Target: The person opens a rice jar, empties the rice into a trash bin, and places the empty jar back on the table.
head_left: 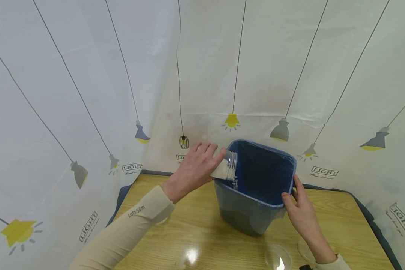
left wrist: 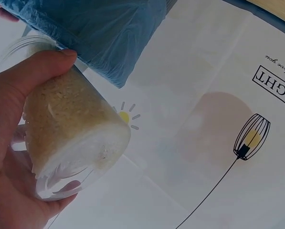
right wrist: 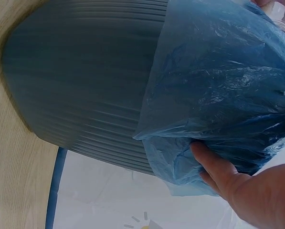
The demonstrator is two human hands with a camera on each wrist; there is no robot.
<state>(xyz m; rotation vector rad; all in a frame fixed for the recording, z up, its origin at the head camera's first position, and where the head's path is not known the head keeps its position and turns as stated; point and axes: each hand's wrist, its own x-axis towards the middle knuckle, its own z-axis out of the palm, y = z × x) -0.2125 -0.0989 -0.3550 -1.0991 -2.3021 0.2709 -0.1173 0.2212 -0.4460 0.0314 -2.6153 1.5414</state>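
My left hand (head_left: pixel 199 163) grips a clear jar (head_left: pixel 225 170) tipped sideways, its mouth over the left part of the bin's opening. Pale grains that look like rice (left wrist: pixel 66 109) fill much of the jar, and some spill from its mouth into the bin. The grey trash bin (right wrist: pixel 80 71) stands on the table, lined with a blue plastic bag (right wrist: pixel 218 81) folded over its rim. My right hand (head_left: pixel 302 210) holds the bin's right rim through the bag, thumb on the near side. The bin's bottom is hidden from view.
Two clear round lids (head_left: pixel 278 257) lie on the wooden table (head_left: pixel 189 240) near its front. Part of another clear object (head_left: pixel 162 221) shows beside the left sleeve. A white sheet printed with lamps (head_left: pixel 206 75) hangs behind the table and along its sides.
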